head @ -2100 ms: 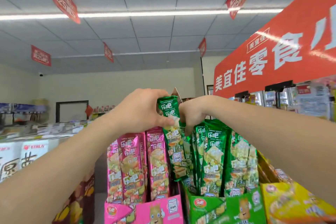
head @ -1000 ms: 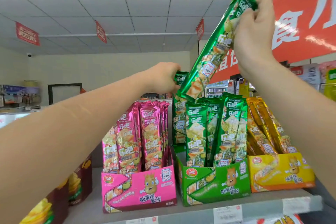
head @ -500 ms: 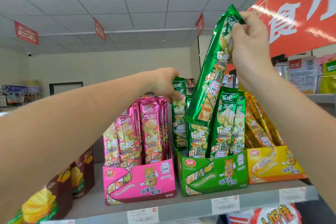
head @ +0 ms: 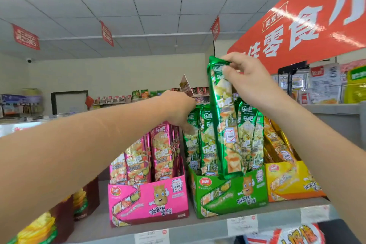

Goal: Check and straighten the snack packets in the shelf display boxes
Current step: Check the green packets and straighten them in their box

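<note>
The right hand (head: 249, 83) pinches the top of a green packet (head: 223, 125) hanging near upright, its foot at six o'clock over the green display box (head: 227, 198), while the left hand (head: 178, 109), at nine o'clock, reaches among the standing packets (head: 205, 138), grip unclear.

One wide-angle camera, worn on the head, faces forward and slightly upward, near the shelf (head: 198, 226). The fingers (head: 234, 59) sit mid-frame, display boxes (head: 227, 194) below them, ceiling (head: 158, 16) above.

A snack shop: white paper price labels (head: 242, 224) on the front edge of the grey shelf (head: 277, 217), red placards (head: 107, 33) hanging overhead, a big red white-lettered banner (head: 316, 25).
</note>
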{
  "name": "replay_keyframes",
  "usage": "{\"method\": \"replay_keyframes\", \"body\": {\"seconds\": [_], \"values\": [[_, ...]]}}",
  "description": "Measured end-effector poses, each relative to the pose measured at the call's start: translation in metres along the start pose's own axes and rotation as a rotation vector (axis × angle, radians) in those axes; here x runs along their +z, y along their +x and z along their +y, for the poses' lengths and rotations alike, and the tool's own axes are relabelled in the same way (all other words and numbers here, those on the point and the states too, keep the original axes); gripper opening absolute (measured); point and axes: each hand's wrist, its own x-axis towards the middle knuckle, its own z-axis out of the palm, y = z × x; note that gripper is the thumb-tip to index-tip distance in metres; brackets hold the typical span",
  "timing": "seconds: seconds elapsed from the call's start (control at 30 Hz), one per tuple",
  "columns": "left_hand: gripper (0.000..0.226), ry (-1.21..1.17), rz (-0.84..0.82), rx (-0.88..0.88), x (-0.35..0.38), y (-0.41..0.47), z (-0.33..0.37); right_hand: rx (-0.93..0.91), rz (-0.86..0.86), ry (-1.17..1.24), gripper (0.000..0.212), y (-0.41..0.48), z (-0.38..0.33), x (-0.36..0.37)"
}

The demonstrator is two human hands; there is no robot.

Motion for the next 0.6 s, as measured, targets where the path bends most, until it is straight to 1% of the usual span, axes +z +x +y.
{"method": "replay_keyframes", "body": {"seconds": [0.03,0.1,0.13,0.2,0.23,0.27,0.3,0.33,0.37,0.4,0.43,0.47,0.5,0.53,0.6], "values": [[0.059,0.078,0.009,-0.02,0.003,0.001,0.001,-0.012,-0.027,-0.025,0.017,-0.002,0.0,0.001],[0.06,0.174,-0.026,-0.047,0.002,0.0,0.005,-0.047,-0.012,-0.03,0.017,-0.007,0.0,0.003],[0.061,0.186,-0.052,-0.062,0.0,-0.002,0.007,-0.074,0.016,-0.03,0.017,-0.01,-0.001,0.002],[0.061,0.119,-0.077,-0.133,-0.007,-0.006,0.006,-0.132,0.088,-0.017,0.017,-0.015,-0.004,0.0],[0.056,0.071,-0.049,-0.161,-0.011,-0.01,0.006,-0.159,0.131,0.013,0.018,-0.018,-0.006,-0.001],[0.044,0.03,0.029,-0.171,-0.016,-0.016,0.005,-0.183,0.172,0.045,0.018,-0.022,-0.007,-0.002],[0.031,-0.042,0.162,-0.163,-0.019,-0.022,0.005,-0.206,0.208,0.072,0.019,-0.026,-0.007,-0.002],[0.026,-0.183,0.326,-0.151,-0.023,-0.031,0.005,-0.222,0.237,0.094,0.019,-0.031,-0.008,-0.001],[0.029,-0.419,0.477,-0.137,-0.027,-0.044,0.008,-0.233,0.263,0.118,0.019,-0.036,-0.009,0.0],[0.03,-0.761,0.57,-0.106,-0.028,-0.06,0.015,-0.244,0.282,0.148,0.02,-0.041,-0.009,0.001],[0.029,-1.135,0.585,-0.027,-0.027,-0.077,0.023,-0.259,0.296,0.188,0.024,-0.046,-0.01,0.002],[0.03,-1.403,0.555,0.064,-0.025,-0.092,0.034,-0.269,0.303,0.242,0.027,-0.051,-0.011,0.004],[0.034,-1.524,0.518,0.132,-0.022,-0.105,0.047,-0.264,0.299,0.309,0.028,-0.056,-0.012,0.006],[0.038,-1.551,0.506,0.182,-0.016,-0.115,0.061,-0.241,0.288,0.381,0.026,-0.06,-0.013,0.01],[0.039,-1.613,0.572,0.227,-0.005,-0.127,0.085,-0.169,0.268,0.522,0.019,-0.07,-0.016,0.017]]}}
